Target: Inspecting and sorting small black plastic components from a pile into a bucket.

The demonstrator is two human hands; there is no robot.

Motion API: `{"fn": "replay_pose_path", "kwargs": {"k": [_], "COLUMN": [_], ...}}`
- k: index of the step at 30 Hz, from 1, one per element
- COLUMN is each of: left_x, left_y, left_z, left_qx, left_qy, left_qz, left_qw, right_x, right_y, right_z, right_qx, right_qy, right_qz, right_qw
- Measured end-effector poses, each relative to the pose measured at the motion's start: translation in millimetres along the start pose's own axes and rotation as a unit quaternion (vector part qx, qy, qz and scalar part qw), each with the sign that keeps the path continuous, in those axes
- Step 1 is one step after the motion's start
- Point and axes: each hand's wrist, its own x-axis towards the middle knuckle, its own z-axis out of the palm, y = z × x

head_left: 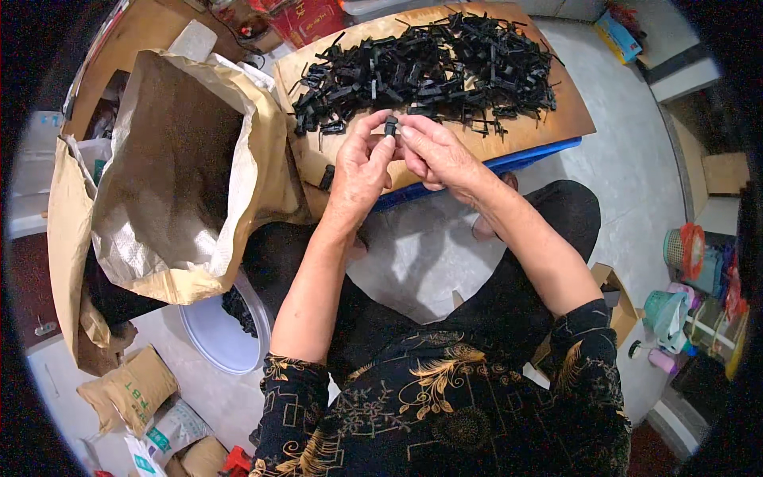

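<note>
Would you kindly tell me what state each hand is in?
Left hand: closed, holding a small blocky black part.
Right hand: closed on that same part.

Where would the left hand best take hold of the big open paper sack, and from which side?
Probably pinch the paper sack by its right rim, coming from the right: its mouth gapes open, exposing that edge toward the left hand, which would first need to release the small black part.
</note>
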Motion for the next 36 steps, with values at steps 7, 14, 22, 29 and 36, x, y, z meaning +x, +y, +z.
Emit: {"fn": "replay_pose_path", "kwargs": {"k": [7, 14, 22, 29, 36], "left_x": [5.5, 10.2, 14.8, 5.5, -93.6], "left_y": [-11.0, -18.9, -22.6, -24.8, 13.1], "left_z": [-0.9, -4.5, -5.2, -23.0, -55.1], "left_qx": [0.010, 0.029, 0.138, 0.209, 0.155], "left_qy": [0.013, 0.034, 0.092, 0.142, 0.142], "left_qz": [0.029, 0.056, 0.187, 0.189, 0.107], "left_qw": [0.999, 0.997, 0.968, 0.949, 0.972], "right_x": [4.3, 9.7, 20.4, 40.7, 53.4], "right_y": [1.1, 1.6, 0.4, -6.0, -17.5], "right_z": [5.9, 10.8, 16.1, 13.8, 18.4], "right_qx": [-0.004, 0.014, -0.008, -0.055, -0.245], "right_qy": [-0.005, 0.011, 0.026, -0.073, -0.236], "right_qz": [0.006, 0.009, 0.039, 0.129, 0.045], "right_qw": [1.000, 1.000, 0.999, 0.987, 0.939]}}
